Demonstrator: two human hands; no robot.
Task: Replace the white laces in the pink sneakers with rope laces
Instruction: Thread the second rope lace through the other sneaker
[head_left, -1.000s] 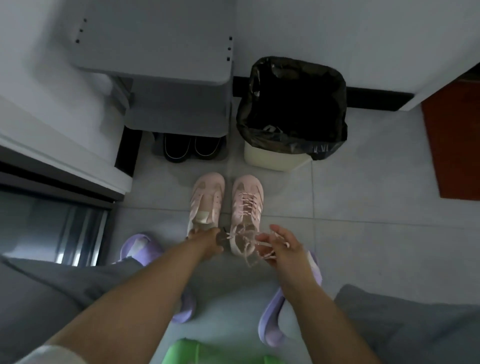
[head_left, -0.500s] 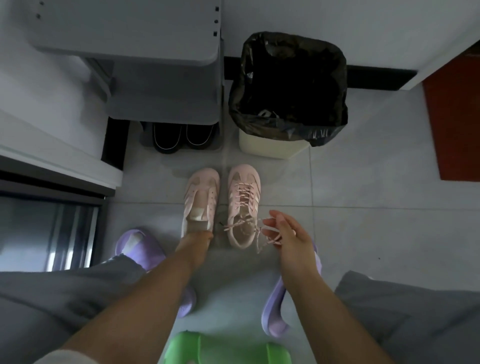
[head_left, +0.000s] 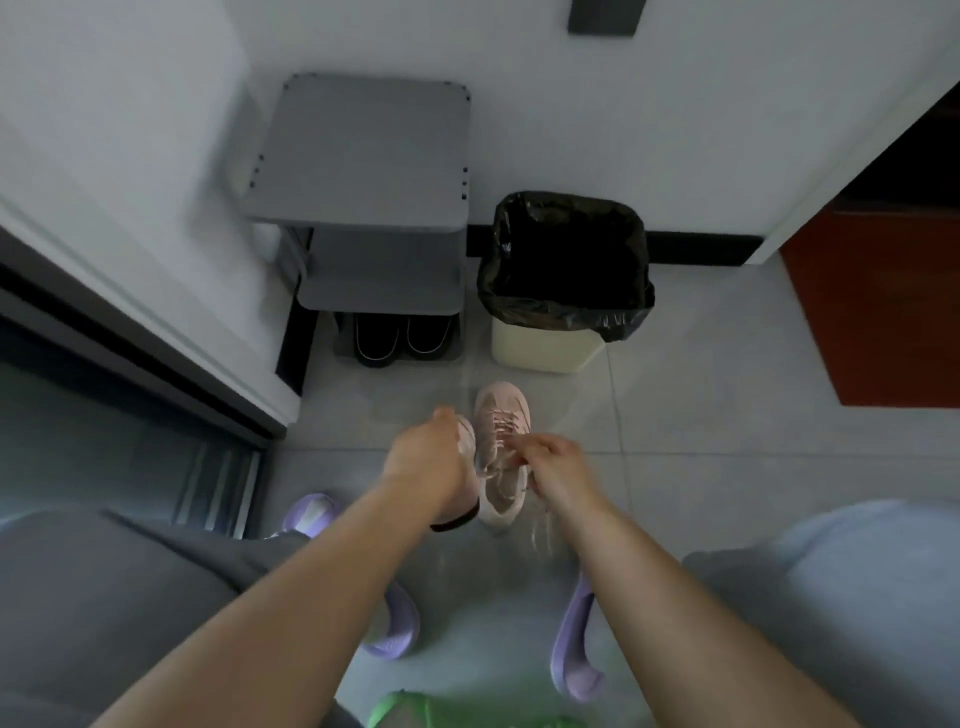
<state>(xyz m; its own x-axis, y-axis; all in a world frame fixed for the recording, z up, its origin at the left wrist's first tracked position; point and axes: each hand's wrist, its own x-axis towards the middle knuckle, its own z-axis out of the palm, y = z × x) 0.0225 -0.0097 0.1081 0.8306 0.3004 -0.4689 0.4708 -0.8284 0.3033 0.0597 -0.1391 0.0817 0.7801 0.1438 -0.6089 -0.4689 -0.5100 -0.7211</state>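
Left sneaker: likely light, pliable; gripped by left hand. Right sneaker, white lace: limp, pinched by right hand; best held close to the shoe.

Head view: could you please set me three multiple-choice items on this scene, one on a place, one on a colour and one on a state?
1. Where are the black shoes?
A. under the rack
B. on the rack's top
C. beside the purple slippers

2. What colour is the liner of the bin?
A. white
B. black
C. blue

3. What is the left hand doing?
A. lying flat on the floor
B. resting on a knee
C. gripping a sneaker

Answers:
1 A: their toes show below the lowest shelf.
2 B: the black bag folds over the cream bin's rim.
3 C: its fingers curl over the pink shoe, while the right hand pinches the other one's laces.
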